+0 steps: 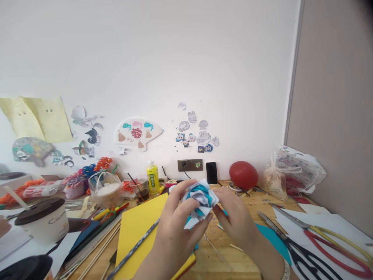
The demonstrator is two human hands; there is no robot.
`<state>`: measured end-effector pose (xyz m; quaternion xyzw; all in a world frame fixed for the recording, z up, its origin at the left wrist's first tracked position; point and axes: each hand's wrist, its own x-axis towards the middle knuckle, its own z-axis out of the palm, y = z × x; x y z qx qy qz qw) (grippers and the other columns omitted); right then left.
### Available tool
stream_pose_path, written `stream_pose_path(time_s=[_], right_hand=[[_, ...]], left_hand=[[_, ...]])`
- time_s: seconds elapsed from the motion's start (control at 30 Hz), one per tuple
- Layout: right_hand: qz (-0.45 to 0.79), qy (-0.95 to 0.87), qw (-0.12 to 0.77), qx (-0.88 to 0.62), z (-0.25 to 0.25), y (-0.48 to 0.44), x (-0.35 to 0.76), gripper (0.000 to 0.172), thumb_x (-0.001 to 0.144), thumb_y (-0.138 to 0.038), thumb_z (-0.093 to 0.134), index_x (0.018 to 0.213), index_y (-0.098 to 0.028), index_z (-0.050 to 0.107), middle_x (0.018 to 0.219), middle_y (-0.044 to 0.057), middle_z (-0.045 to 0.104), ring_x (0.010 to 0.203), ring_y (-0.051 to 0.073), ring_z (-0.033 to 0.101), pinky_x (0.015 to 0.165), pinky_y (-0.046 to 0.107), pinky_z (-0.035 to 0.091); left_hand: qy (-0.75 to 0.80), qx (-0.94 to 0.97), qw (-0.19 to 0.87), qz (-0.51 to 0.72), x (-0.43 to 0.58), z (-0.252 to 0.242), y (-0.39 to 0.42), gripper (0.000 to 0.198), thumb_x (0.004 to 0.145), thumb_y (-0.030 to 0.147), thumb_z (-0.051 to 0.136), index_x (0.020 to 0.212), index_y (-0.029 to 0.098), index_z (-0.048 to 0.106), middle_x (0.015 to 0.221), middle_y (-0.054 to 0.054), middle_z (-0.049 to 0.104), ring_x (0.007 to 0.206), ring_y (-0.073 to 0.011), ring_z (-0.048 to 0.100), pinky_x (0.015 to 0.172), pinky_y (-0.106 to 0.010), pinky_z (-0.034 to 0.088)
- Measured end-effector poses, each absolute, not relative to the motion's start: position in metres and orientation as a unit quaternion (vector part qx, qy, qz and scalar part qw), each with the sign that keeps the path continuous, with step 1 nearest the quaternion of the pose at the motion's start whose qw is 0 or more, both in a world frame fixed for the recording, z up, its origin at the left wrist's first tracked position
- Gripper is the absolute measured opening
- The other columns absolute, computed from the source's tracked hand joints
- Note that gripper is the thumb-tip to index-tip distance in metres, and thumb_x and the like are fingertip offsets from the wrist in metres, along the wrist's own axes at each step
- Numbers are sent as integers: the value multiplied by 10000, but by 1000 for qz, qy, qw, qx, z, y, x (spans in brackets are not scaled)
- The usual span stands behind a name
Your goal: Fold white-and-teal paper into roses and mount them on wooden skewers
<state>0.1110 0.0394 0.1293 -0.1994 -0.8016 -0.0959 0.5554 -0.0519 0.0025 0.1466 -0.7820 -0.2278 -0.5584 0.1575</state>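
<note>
A paper flower (201, 198) of layered white and blue petals is held up over the table in the middle of the head view. My left hand (180, 217) is closed around its left side and underside, thumb near the inner petals. On the other side, my right hand (234, 214) has its fingers bent against the right outer petals, seemingly pinching the edge. Part of the flower's base is hidden behind the fingers. Beneath my left hand lies yellow paper (140, 225) with a dark patterned stick (134, 249) across it.
Black-handled scissors (287, 241) and red-and-yellow-handled scissors (311, 229) lie at right over white and blue paper. A lidded cup (43, 221) stands at left beside thin wooden sticks (100, 249). Along the wall are a yellow bottle (153, 177), a phone (211, 173) and a red balloon (243, 174).
</note>
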Motion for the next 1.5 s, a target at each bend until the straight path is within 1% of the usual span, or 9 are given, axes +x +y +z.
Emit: stream_pose_path(time_s=[0.13, 0.3, 0.47, 0.53, 0.63, 0.83, 1.07, 1.27, 1.5], right_hand=[[-98, -799, 557, -207, 129, 38, 111, 177, 893, -137, 396, 960, -216, 540, 771, 43, 634, 804, 191, 630, 689, 309, 531], [-84, -793, 570, -199, 128, 36, 110, 192, 908, -161, 401, 1004, -223, 555, 838, 45, 651, 776, 172, 617, 655, 268, 506], [-97, -789, 574, -196, 129, 31, 112, 192, 918, -184, 406, 1023, -223, 562, 833, 48, 647, 779, 172, 595, 641, 254, 483], [-99, -788, 578, -187, 130, 28, 112, 188, 926, -194, 394, 999, -217, 566, 804, 45, 636, 747, 165, 583, 628, 253, 473], [-96, -790, 578, -178, 133, 24, 113, 207, 939, -224, 369, 992, -208, 567, 812, 53, 631, 735, 160, 577, 618, 257, 469], [-102, -797, 574, -159, 139, 13, 115, 196, 943, -228, 369, 1021, -208, 549, 849, 58, 632, 763, 157, 588, 628, 252, 479], [-132, -812, 545, -163, 146, 0, 116, 216, 917, -164, 398, 1086, -236, 512, 866, 63, 649, 814, 185, 605, 673, 295, 484], [-128, -812, 547, -158, 145, -4, 116, 187, 901, -144, 406, 1025, -233, 513, 824, 51, 640, 783, 184, 604, 657, 297, 488], [-117, -806, 559, -156, 147, -7, 114, 173, 911, -177, 414, 1039, -225, 520, 834, 50, 648, 763, 176, 600, 633, 284, 485]], left_hand=[[-247, -783, 146, -552, -51, 148, 0, 437, 740, 26, 625, 1073, 242, 441, 1210, -138, 487, 1119, -237, 526, 886, -388, 490], [-224, -750, 7, -622, -47, 143, -3, 636, 729, 39, 630, 1238, 316, 370, 1238, -109, 503, 1183, -269, 493, 916, -446, 477], [-254, -699, -94, -662, -42, 142, -12, 633, 737, 63, 644, 1252, 346, 410, 1215, -49, 557, 1131, -204, 549, 908, -317, 499], [-244, -698, -90, -668, -42, 143, -14, 640, 728, 45, 648, 1247, 346, 426, 1196, -39, 570, 1126, -200, 555, 924, -316, 493], [-199, -719, -62, -663, -43, 143, -17, 671, 709, 1, 640, 1248, 345, 438, 1202, -46, 568, 1140, -233, 544, 935, -378, 490], [-188, -701, -65, -684, -43, 145, -30, 659, 704, 2, 657, 1210, 392, 497, 1191, -27, 592, 1073, -238, 576, 861, -407, 528], [-172, -677, -60, -713, -44, 145, -40, 582, 716, 101, 704, 1187, 399, 539, 1137, -15, 653, 1019, -255, 611, 812, -426, 551], [-174, -672, -70, -716, -48, 147, -45, 568, 704, 133, 726, 1169, 409, 554, 1147, 5, 662, 1019, -265, 631, 786, -416, 579], [-276, -704, -158, -635, -64, 161, -50, 407, 708, 296, 734, 1100, 355, 640, 1047, -48, 723, 930, -307, 682, 761, -439, 599]])
